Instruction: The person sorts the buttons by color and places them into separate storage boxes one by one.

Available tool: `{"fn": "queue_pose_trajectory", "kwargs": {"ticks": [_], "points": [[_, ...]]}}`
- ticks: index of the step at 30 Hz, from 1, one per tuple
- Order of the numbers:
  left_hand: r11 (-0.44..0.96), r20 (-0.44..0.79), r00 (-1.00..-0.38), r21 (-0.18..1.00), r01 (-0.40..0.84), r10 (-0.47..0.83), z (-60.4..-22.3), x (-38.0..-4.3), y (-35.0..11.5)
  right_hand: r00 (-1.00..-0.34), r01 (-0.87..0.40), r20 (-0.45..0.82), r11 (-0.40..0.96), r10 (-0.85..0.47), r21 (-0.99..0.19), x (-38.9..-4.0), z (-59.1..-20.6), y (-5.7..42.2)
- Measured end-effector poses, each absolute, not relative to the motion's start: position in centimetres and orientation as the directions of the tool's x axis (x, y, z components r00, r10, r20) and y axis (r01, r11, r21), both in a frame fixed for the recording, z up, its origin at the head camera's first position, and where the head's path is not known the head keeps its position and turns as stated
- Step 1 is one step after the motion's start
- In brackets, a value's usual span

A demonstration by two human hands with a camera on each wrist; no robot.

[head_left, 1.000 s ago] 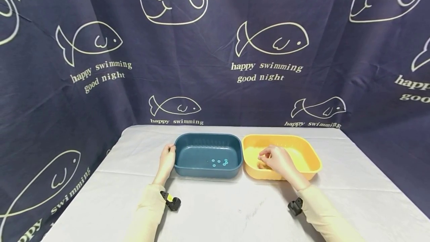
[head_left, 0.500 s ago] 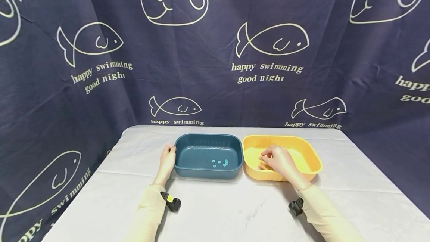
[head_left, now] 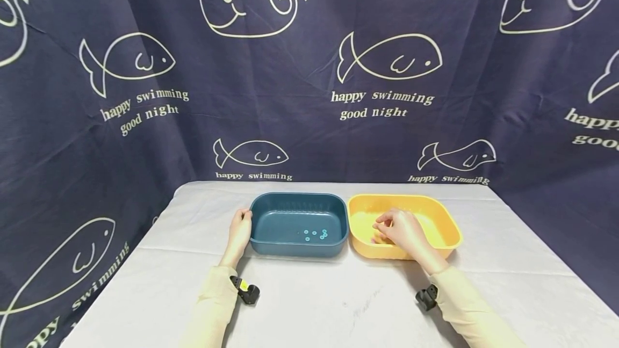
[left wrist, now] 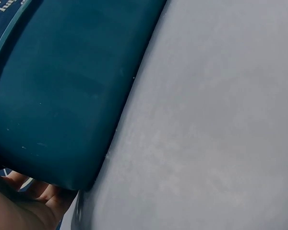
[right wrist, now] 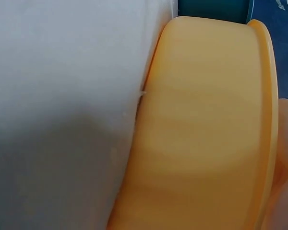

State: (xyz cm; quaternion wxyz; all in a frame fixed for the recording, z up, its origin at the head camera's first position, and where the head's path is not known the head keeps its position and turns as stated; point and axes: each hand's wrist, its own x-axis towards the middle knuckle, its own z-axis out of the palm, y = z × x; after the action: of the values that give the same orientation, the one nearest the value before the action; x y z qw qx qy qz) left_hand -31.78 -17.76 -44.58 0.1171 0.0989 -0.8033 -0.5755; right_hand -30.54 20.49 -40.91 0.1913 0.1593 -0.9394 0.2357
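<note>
A dark teal plastic tub [head_left: 300, 249] stands on the table, with several small light-blue rings [head_left: 314, 233] on its floor toward the right. At its left end my left hand [head_left: 239, 232] holds the wall near the rim; in the left wrist view the fingers [left wrist: 53, 196] lie against the outside of that end. My right hand [head_left: 403, 230] reaches over the front rim into a yellow tub [head_left: 437, 219], its fingers bent and thumb and forefinger close together. Whether they pinch anything is too small to tell. The hand hides part of that tub's floor.
The two tubs stand side by side, their ends nearly touching, on a table with a white cloth [head_left: 314, 305]. Behind and at the sides hangs a navy curtain [head_left: 309, 122] with fish and whale drawings. A black wrist camera [head_left: 426, 298] sits on the right sleeve.
My right hand's fingers have shifted very slightly inside the yellow tub. The left hand, both tubs and the light-blue rings stay where they were.
</note>
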Motion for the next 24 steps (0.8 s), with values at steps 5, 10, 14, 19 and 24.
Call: {"fn": "queue_pose_trajectory", "kwargs": {"ticks": [5,10,14,19,24], "points": [[0.320,0.068,-0.955,0.947,-0.029,-0.288,-44.5,-31.7,-17.8,-0.876,-0.387,0.439,0.833,-0.198,-0.396,-30.5,-40.9,20.5],[0.315,0.067,-0.956,0.949,-0.028,-0.285,-44.6,-31.8,-17.8,-0.880,-0.387,0.433,0.824,-0.196,-0.414,-30.4,-40.9,20.5],[0.320,0.069,-0.956,0.947,-0.027,-0.285,-44.6,-31.8,-18.0,-0.876,-0.401,0.438,0.810,-0.202,-0.428,-30.1,-40.7,20.3],[0.328,0.060,-0.955,0.944,-0.040,-0.289,-44.5,-31.7,-17.9,-0.853,-0.439,0.473,0.793,-0.220,-0.424,-29.6,-40.7,19.8],[0.333,0.067,-0.955,0.942,-0.035,-0.288,-44.5,-31.8,-17.9,-0.839,-0.463,0.492,0.779,-0.231,-0.423,-28.9,-40.5,19.1]]}}
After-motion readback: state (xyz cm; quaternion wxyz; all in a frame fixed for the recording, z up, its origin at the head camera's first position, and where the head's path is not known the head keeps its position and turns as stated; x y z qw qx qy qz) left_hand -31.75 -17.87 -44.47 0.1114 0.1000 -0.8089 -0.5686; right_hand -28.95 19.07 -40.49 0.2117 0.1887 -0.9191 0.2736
